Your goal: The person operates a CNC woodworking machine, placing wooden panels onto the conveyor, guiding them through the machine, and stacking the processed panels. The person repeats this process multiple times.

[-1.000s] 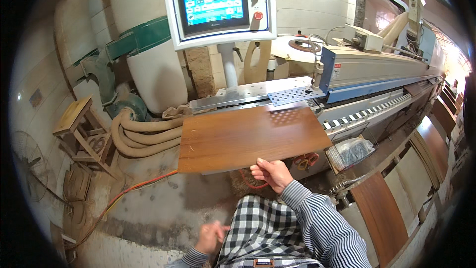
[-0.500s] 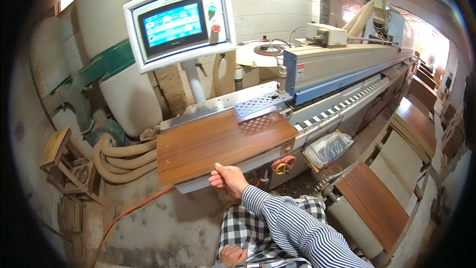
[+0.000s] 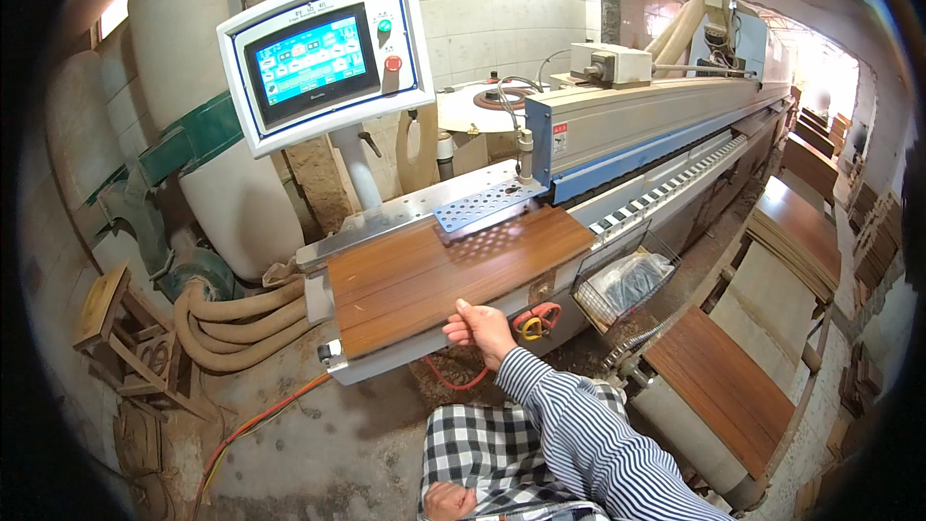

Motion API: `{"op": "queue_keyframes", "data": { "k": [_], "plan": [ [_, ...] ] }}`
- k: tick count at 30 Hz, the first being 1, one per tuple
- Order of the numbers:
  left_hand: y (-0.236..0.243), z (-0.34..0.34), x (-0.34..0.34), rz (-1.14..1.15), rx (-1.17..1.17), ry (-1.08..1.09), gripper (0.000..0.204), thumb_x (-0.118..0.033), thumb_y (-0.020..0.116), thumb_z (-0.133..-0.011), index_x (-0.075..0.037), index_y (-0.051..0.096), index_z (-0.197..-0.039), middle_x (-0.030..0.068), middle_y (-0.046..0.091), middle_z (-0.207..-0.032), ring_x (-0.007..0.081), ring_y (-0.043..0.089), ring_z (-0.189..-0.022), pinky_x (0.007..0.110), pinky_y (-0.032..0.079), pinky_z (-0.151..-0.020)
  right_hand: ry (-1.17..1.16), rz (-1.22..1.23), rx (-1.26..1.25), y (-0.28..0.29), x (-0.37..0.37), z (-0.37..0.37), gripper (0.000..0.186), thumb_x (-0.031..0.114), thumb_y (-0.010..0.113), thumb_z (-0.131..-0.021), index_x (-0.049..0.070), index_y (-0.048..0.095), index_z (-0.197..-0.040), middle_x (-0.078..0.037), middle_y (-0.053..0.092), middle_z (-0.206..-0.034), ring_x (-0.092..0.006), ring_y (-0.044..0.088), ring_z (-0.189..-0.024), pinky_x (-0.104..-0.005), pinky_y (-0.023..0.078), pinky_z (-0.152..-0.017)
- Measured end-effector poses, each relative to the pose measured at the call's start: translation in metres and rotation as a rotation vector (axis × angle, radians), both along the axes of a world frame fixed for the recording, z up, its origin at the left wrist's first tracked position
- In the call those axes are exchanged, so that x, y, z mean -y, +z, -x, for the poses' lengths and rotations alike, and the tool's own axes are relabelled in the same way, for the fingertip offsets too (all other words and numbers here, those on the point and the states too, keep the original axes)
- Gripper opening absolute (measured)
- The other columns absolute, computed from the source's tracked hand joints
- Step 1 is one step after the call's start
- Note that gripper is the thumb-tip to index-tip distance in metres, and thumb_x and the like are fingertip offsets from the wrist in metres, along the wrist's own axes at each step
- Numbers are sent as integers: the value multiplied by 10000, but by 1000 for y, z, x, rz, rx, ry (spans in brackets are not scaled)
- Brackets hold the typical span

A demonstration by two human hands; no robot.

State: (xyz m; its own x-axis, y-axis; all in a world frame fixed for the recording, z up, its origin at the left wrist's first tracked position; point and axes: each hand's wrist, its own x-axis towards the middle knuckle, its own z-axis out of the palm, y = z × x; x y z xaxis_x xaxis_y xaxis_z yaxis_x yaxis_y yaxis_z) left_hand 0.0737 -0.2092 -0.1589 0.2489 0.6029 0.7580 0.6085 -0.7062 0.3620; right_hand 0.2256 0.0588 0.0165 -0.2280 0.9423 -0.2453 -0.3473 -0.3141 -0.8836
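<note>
The left hand (image 3: 450, 501) is being partly cut off by the lower edge, over the checked cloth (image 3: 473, 444); its visible part is being kept curled, but whether anything is being held cannot be told. The right hand (image 3: 482, 330) is being held at the near edge of the brown board (image 3: 405, 285), fingers loosely bent and thumb tip at that edge; whether the board is being gripped or only touched cannot be told. The board is being supported by the pale table (image 3: 381, 359), while part of its far side is being covered by the perforated blue plate (image 3: 487, 205).

Compared with half a second ago, the board is being seen farther right along the table, and the table's left end is now being exposed.
</note>
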Motion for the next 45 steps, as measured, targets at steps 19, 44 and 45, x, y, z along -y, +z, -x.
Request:
{"op": "queue_keyframes", "data": {
  "k": [19,44,45],
  "plan": [
    [44,-39,-59,459,-379,151,120,-159,626,-761,-50,580,-780,146,535,-899,332,494,-912,507,372,-859,-499,-195,627,-99,98,-228,227,209,592,-920,4,674,-971,-66,704,-868,-132,653,-737,-270,516,-661],
    [17,-48,-113,455,-291,234,143,-177,652,-737,-67,564,-713,130,570,-764,330,537,-886,521,315,-1036,-301,-643,1638,-135,253,-276,308,137,590,-827,57,600,-1124,-93,632,-1115,-278,571,-1050,-400,452,-915],
    [17,-48,-112,454,-287,233,142,-177,651,-737,-67,564,-713,130,570,-764,330,537,-886,520,315,-1037,-389,-557,1598,-140,269,-273,301,163,599,-842,42,599,-1118,-104,645,-1078,-268,591,-1009,-387,474,-873]
  ]
}}
